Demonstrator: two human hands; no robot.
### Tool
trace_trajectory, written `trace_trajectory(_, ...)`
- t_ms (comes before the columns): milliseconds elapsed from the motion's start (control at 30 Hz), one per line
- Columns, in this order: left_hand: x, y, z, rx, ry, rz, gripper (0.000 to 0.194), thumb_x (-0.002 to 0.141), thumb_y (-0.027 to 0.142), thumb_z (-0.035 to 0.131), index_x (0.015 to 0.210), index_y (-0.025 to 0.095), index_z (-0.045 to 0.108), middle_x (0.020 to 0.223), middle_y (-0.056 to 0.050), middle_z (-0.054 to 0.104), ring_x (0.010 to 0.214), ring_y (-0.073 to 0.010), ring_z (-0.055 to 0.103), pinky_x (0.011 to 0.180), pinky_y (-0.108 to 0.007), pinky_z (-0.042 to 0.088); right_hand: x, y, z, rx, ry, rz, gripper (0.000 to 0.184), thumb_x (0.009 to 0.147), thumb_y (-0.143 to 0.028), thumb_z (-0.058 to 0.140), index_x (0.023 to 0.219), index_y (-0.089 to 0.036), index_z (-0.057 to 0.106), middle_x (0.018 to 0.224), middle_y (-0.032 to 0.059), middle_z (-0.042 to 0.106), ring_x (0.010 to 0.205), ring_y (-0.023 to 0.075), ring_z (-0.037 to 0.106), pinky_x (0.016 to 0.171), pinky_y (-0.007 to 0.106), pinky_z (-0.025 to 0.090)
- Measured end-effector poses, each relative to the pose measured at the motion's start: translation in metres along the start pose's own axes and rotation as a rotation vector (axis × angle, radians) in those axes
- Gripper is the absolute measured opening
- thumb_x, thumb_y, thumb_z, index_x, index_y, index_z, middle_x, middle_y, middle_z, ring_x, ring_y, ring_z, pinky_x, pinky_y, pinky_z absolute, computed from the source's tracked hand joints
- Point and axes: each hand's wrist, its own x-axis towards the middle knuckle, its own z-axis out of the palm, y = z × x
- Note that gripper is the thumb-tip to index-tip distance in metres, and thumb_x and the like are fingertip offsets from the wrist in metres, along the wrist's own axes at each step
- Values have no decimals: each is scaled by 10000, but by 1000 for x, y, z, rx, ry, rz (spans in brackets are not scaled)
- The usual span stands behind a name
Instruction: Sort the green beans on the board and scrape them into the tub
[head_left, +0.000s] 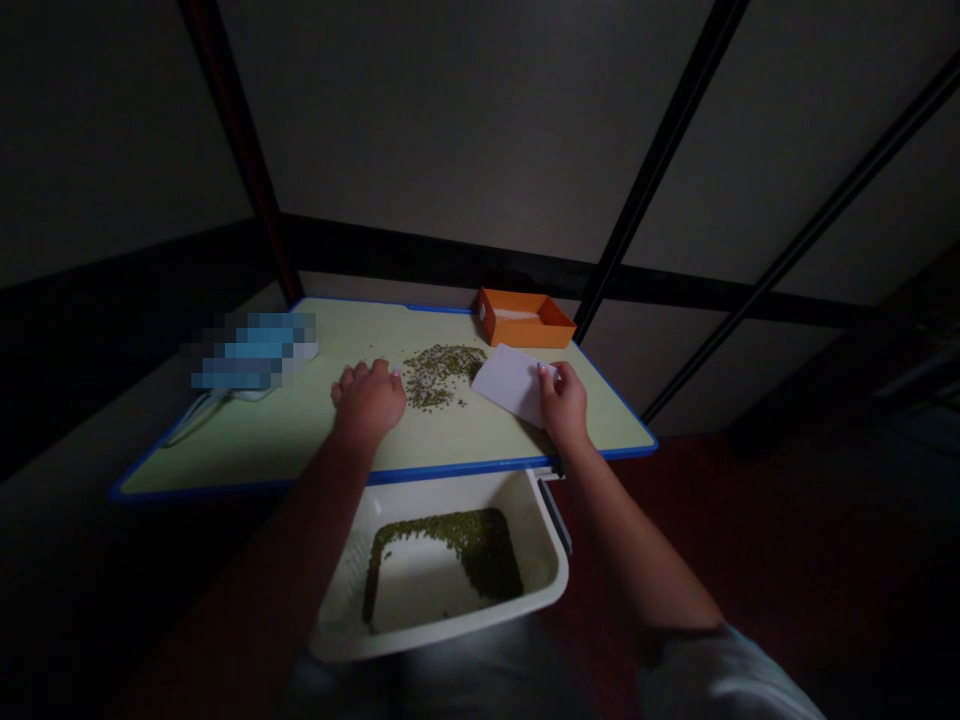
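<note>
Small green beans point(435, 375), probably mung beans, lie scattered over the pale green tabletop point(450, 440). In my right hand point(564, 405) is a white card point(511, 380), pinched at its right edge between thumb and fingers. The card's left edge reaches the right side of the beans, hiding part of the surface beneath. Palm down, my left hand point(371, 405) is at the left of the spread beans, fingers a little bent and apart, with nothing seen in it. Below the table's front edge sits a white plastic tub point(536, 500) with more green beans along its bottom.
An orange open box point(529, 330) stands at the table's back right, with something pale inside. A blurred blue item point(255, 350) with a white cable point(191, 415) lies at the left. Blue trim edges the table. Behind it rises a panelled wall point(450, 130) with dark strips.
</note>
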Motion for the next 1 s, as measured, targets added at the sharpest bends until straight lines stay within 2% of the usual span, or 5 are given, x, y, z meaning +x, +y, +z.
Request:
trace_trajectory(267,2,-3,4,7,30,13,514,973,318,295,1278,95,643,1368,-275,627,1353,-426,525,1108,-592,415,21,-14,37,2,-198,-84,171,861,-355,620,767,-254,520,649,-31,530,628,183,464,613,299,302)
trace_trajectory(433,7,-9,11,-21,68,19,484,973,322,306,1235,125,662,1319,-251,658,1316,-376,560,1103,-549,433,34,-20,63,84,-320,-63,223,850,-325,647,727,-258,473,613,-55,470,621,169,429,623,290,300)
trace_trajectory(600,13,-15,18,-77,148,63,440,963,306,323,1170,138,674,1268,-230,690,1253,-354,604,1097,-540,450,39,-25,80,160,-425,-66,227,849,-349,646,727,-246,484,645,-47,478,653,161,443,633,283,305)
trace_trajectory(833,22,-21,25,-183,268,123,387,939,277,306,1030,148,660,1157,-219,719,1214,-320,632,1111,-482,459,33,-24,84,281,-564,-57,322,843,-449,681,715,-239,473,628,-52,456,643,135,410,587,259,277)
trace_trajectory(1000,20,-18,21,-167,230,101,447,946,259,259,1074,118,664,1226,-244,702,1250,-323,619,1130,-469,445,24,-30,75,290,-605,-37,314,861,-433,680,721,-240,475,630,-65,436,616,128,402,581,260,291)
